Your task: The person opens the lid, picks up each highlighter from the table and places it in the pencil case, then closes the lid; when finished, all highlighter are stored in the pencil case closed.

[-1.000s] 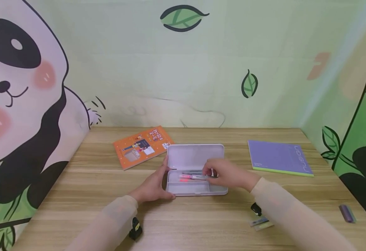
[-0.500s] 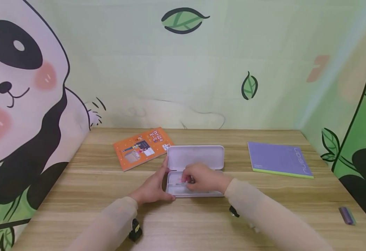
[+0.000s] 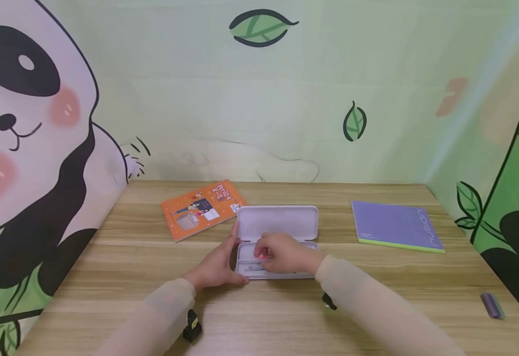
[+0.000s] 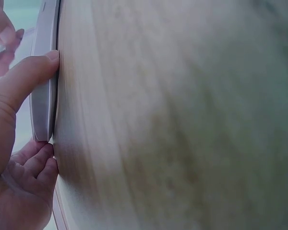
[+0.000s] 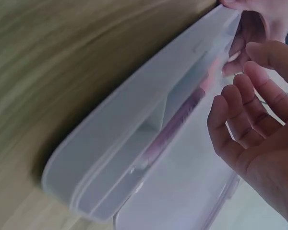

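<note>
Study nook — panda-print backdrop, wood-grain desk, orange book, purple notebook.

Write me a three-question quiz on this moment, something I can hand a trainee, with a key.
1. True or false: the pencil case stands open.
2. What colour is the cover of the book lying partly behind the left hand? A) green B) orange C) black
3. In the head view, which hand grips the left end of the pencil case?

Key: 1. True. 2. B. 3. The left hand.
</note>
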A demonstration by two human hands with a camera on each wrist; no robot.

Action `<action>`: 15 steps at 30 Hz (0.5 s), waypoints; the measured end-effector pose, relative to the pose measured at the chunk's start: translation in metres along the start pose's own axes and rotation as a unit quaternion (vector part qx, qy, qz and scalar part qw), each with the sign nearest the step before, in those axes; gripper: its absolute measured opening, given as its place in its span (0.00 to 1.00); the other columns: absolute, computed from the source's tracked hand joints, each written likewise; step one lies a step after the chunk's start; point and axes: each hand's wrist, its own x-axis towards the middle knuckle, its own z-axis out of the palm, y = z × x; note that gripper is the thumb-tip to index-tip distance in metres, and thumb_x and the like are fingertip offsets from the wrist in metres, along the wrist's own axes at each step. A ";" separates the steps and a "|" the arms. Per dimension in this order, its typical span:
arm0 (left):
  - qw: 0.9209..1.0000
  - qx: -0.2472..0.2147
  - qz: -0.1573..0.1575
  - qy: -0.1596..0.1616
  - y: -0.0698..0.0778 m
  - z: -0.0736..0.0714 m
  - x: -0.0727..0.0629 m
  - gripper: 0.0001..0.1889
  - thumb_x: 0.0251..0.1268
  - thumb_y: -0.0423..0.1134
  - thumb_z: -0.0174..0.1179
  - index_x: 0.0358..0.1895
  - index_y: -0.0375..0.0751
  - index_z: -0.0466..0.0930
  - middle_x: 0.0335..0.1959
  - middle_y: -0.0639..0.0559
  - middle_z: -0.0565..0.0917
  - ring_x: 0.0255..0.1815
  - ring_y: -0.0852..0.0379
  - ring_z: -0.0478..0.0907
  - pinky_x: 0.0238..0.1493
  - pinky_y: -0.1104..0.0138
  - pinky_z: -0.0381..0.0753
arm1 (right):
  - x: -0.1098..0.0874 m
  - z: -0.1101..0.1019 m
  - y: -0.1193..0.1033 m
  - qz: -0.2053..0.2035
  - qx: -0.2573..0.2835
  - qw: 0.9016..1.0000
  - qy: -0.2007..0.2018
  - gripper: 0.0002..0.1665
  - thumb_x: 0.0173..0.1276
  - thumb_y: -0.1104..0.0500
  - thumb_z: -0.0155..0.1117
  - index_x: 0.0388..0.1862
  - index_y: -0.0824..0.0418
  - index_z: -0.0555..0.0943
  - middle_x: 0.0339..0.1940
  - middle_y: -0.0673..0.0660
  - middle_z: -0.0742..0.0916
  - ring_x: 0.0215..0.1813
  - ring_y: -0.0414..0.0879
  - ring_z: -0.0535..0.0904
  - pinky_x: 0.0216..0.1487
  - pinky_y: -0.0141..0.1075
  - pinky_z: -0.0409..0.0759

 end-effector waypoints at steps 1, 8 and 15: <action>1.000 0.001 0.000 0.000 0.000 0.000 0.000 0.74 0.35 0.41 0.81 0.78 0.57 0.26 0.62 0.48 0.73 0.63 0.53 0.68 0.75 0.54 0.58 | -0.002 -0.002 0.001 0.004 0.007 1.000 0.004 0.10 0.58 0.63 0.69 0.39 0.60 0.83 0.32 0.53 0.81 0.36 0.45 0.75 0.38 0.30 0.74; 1.000 0.000 -0.003 -0.001 0.002 0.000 0.000 0.74 0.35 0.42 0.81 0.78 0.56 0.26 0.62 0.48 0.73 0.64 0.52 0.68 0.75 0.54 0.57 | -0.025 -0.015 0.011 -0.004 0.044 0.998 0.043 0.11 0.58 0.62 0.71 0.41 0.61 0.84 0.33 0.53 0.82 0.36 0.48 0.77 0.38 0.32 0.77; 1.000 -0.002 -0.010 -0.001 0.002 0.000 0.001 0.74 0.35 0.42 0.81 0.78 0.57 0.26 0.64 0.48 0.72 0.67 0.51 0.65 0.76 0.53 0.54 | -0.052 -0.028 0.026 -0.020 0.071 0.995 0.069 0.13 0.56 0.64 0.72 0.42 0.63 0.83 0.37 0.57 0.84 0.37 0.49 0.78 0.36 0.37 0.82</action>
